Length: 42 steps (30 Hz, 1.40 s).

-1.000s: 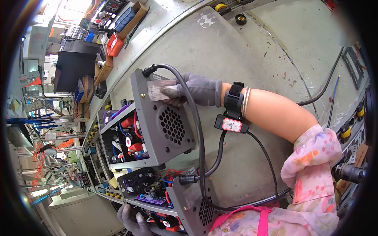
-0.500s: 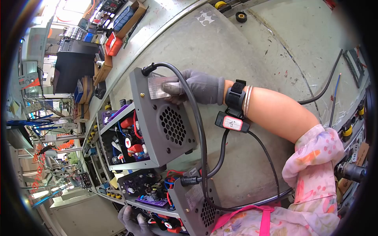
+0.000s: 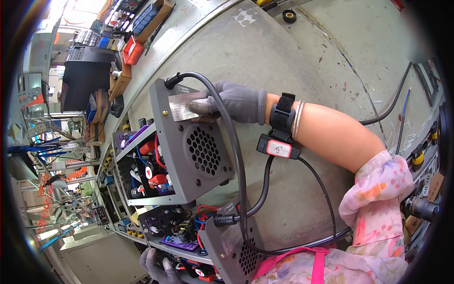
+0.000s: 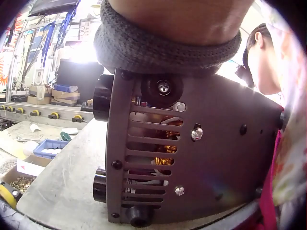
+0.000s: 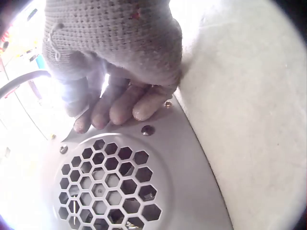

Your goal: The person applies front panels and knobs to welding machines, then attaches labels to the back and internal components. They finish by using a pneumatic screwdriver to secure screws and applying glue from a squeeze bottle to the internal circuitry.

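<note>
In the head view, my gloved right hand (image 3: 229,102) pinches a silver rectangular label (image 3: 184,107) against the rear panel of a grey metal machine (image 3: 201,151). The thumb lies over the label; in the right wrist view, the fingertips (image 5: 122,108) sit on the panel just above its honeycomb vent (image 5: 108,187). A black cable (image 3: 231,128) loops from the panel past this hand. My gloved left hand (image 3: 158,267) rests at a second grey machine (image 3: 227,248), fingers loosely bent. In the left wrist view, its cuff (image 4: 163,50) overlaps the slotted side panel (image 4: 216,158), and the fingers are hidden.
Purple circuit boards (image 3: 179,239) and wires show in the open sides of both machines. A roll of tape (image 3: 289,16) lies on the grey worktop (image 3: 274,52). Beyond stand a red bin (image 3: 133,50) and cardboard boxes (image 3: 119,80). A second cable (image 3: 395,106) lies at the right.
The upper part of the first machine has shifted slightly left, and my right hand with the label has moved along with it. My left hand stays in about the same place.
</note>
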### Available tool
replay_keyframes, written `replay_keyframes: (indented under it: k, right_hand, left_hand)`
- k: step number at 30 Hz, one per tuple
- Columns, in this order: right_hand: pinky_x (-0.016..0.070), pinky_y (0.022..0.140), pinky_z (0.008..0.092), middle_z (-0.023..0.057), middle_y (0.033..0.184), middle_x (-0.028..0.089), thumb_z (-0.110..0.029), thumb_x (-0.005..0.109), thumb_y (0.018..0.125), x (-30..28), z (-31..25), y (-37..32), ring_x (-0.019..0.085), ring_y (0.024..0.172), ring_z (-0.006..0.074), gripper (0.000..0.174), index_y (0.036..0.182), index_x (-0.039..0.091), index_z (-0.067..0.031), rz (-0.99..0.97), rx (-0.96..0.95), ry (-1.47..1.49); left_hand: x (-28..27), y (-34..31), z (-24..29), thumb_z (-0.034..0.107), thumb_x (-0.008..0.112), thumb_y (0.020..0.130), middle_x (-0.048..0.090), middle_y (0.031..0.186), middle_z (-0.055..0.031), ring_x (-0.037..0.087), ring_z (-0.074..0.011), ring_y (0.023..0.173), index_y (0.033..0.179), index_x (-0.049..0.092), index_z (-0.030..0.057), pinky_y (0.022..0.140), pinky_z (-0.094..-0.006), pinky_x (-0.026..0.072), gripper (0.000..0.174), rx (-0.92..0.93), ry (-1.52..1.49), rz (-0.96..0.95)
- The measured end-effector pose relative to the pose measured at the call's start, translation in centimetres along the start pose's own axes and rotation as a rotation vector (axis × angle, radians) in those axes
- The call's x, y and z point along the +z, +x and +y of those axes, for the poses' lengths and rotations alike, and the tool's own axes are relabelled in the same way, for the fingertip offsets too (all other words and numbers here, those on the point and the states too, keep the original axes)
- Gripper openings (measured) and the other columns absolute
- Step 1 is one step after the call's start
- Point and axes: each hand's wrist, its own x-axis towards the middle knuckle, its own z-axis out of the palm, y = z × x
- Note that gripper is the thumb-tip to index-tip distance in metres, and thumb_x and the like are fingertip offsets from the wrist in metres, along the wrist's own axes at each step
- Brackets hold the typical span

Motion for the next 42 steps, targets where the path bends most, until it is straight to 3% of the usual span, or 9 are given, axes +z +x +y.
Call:
replay_keyframes:
  k: [13,16,25,31,34,37,40,41,42]
  right_hand:
    - [0.0462,0.062,0.0217,0.0022,0.08,0.067,-0.034,0.075,0.082,0.3,-0.7,-0.2,0.057,0.067,0.0072,0.033,0.095,0.068,-0.0041,0.046,0.003,-0.132]
    - [0.0455,0.065,0.0223,0.0039,0.082,0.064,-0.038,0.074,0.082,0.3,-0.6,-0.3,0.056,0.073,0.0089,0.043,0.101,0.067,0.0003,0.015,-0.005,-0.104]
    - [0.0459,0.066,0.0225,0.004,0.078,0.063,-0.041,0.072,0.083,0.8,-0.7,0.0,0.057,0.072,0.0089,0.041,0.091,0.069,-0.0013,0.067,-0.027,-0.237]
    - [0.0467,0.06,0.0255,0.0061,0.07,0.063,-0.051,0.065,0.083,1.6,-1.9,0.4,0.058,0.064,0.0113,0.05,0.081,0.069,-0.0013,0.156,-0.044,-0.614]
    - [0.0475,0.059,0.0294,0.0082,0.067,0.063,-0.053,0.065,0.081,2.4,-3.3,0.1,0.06,0.061,0.0159,0.053,0.081,0.069,-0.0003,0.21,0.057,-0.766]
    - [0.0487,0.061,0.0323,0.0108,0.066,0.064,-0.054,0.066,0.079,2.4,-5.2,-0.9,0.063,0.064,0.0198,0.055,0.081,0.069,0.0012,0.269,0.139,-1.274]
    - [0.0495,0.063,0.0357,0.0135,0.066,0.064,-0.056,0.066,0.078,0.7,-5.0,-1.8,0.065,0.067,0.0225,0.058,0.077,0.068,0.0015,0.274,0.206,-1.222]
    - [0.0514,0.063,0.0321,0.013,0.075,0.068,-0.046,0.069,0.081,0.3,-4.5,-1.8,0.066,0.068,0.0208,0.047,0.086,0.068,0.0008,0.38,0.05,-1.21]
    - [0.052,0.063,0.0306,0.0129,0.079,0.068,-0.039,0.068,0.082,0.4,-4.1,-1.7,0.066,0.069,0.0201,0.041,0.09,0.067,0.0006,0.334,-0.029,-0.864]
  left_hand:
    - [0.1,0.2,0.5,0.014,0.057,0.09,0.052,0.116,-0.0186,0.051,-0.0322,0.107,0.12,0.054,-0.0014,0.094,-0.0419,0.0414,0.034,0.002,0.001,0.001]
    - [0.1,0.2,0.4,0.015,0.057,0.09,0.052,0.116,-0.0188,0.051,-0.0325,0.107,0.12,0.054,-0.0013,0.094,-0.0418,0.0412,0.034,-0.006,-0.003,0.001]
    - [0.1,0.2,0.6,0.014,0.056,0.091,0.051,0.115,-0.0182,0.051,-0.0319,0.107,0.12,0.054,-0.0013,0.095,-0.0414,0.0408,0.033,-0.016,-0.003,-0.011]
    - [-0.1,0.3,0.8,0.014,0.056,0.09,0.051,0.116,-0.0184,0.051,-0.0321,0.106,0.119,0.055,-0.002,0.095,-0.0416,0.0411,0.033,-0.007,0.008,-0.014]
    - [0.0,0.2,0.7,0.014,0.057,0.089,0.052,0.116,-0.0185,0.052,-0.0323,0.105,0.118,0.056,-0.0024,0.094,-0.0417,0.0415,0.033,-0.001,-0.001,0.002]
    - [0.0,0.1,0.5,0.015,0.058,0.089,0.052,0.116,-0.0184,0.052,-0.032,0.106,0.117,0.057,-0.0026,0.094,-0.0415,0.0421,0.033,0.001,-0.008,0.016]
    - [0.1,0.0,0.0,0.018,0.058,0.09,0.052,0.115,-0.0179,0.052,-0.0313,0.106,0.117,0.057,-0.0026,0.093,-0.0411,0.0429,0.034,0.0,-0.027,0.023]
    - [0.0,0.0,0.0,0.018,0.059,0.09,0.052,0.115,-0.0177,0.052,-0.0311,0.106,0.117,0.057,-0.0026,0.093,-0.0409,0.0431,0.034,0.013,-0.015,0.025]
    - [0.0,0.0,0.1,0.019,0.059,0.091,0.052,0.115,-0.0176,0.053,-0.0309,0.106,0.117,0.057,-0.0026,0.093,-0.0407,0.0433,0.034,0.025,-0.004,0.028]
